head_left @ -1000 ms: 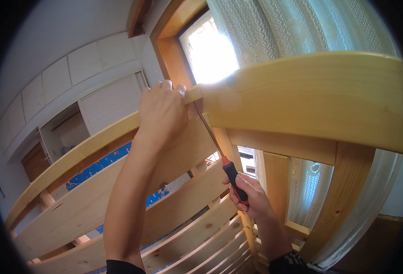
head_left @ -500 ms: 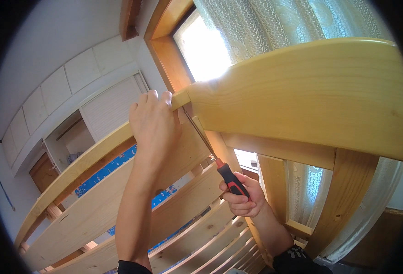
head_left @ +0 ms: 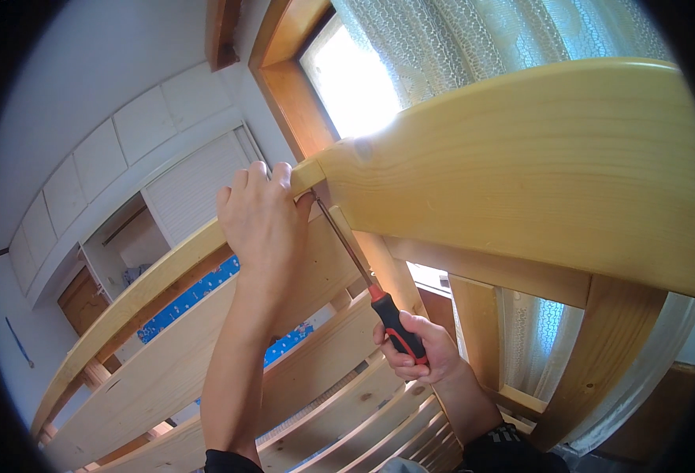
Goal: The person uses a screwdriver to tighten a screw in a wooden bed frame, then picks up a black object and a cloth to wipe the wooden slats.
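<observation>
- My right hand [head_left: 422,347] is closed round the handle of the red-and-black screwdriver [head_left: 388,312], presumably to control its angle.
- The screwdriver slants upward, its tip by the underside of the curved rail [head_left: 170,270], near the broad board [head_left: 521,173].
- My left hand [head_left: 262,217] curls over that rail beside the tip, probably for steadiness.

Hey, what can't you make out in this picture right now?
All in the head view:
Screwdriver: its tip is too small to tell what it meets.
Left hand: its back hides the palm.
Window: glare hides what lies outside.
Broad board: the picture's rim cuts off its right end.
</observation>
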Motion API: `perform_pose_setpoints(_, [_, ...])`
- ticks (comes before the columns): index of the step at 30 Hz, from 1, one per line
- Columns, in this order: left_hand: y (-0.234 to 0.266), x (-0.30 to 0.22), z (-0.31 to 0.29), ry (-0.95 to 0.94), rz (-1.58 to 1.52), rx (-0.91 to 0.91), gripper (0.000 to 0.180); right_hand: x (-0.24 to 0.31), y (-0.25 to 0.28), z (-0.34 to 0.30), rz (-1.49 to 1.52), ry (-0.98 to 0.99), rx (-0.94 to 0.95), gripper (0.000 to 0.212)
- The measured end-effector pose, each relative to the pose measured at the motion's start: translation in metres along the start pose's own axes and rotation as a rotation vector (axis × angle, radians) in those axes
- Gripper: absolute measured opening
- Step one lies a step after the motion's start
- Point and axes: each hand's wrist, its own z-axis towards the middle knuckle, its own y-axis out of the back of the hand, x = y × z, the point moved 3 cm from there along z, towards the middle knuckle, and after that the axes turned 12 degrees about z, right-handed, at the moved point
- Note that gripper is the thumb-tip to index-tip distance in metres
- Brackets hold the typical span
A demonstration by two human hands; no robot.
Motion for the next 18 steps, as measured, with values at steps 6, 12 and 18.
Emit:
perform_pose_setpoints(6, [-0.001,0.000,0.001,0.029,0.026,0.034,0.028,0.004,-0.020,0.000,-0.741,0.394,-0.342,0.031])
perform_pose_setpoints(12, [0.000,0.001,0.000,0.021,0.010,0.044,0.029,-0.001,-0.028,-0.001,-1.488,0.835,-0.639,0.022])
perform_pose_setpoints(18, [0.002,0.003,-0.001,-0.004,0.035,0.021,0.029,0.015,-0.011,-0.010,-1.093,0.575,-0.494,0.029])
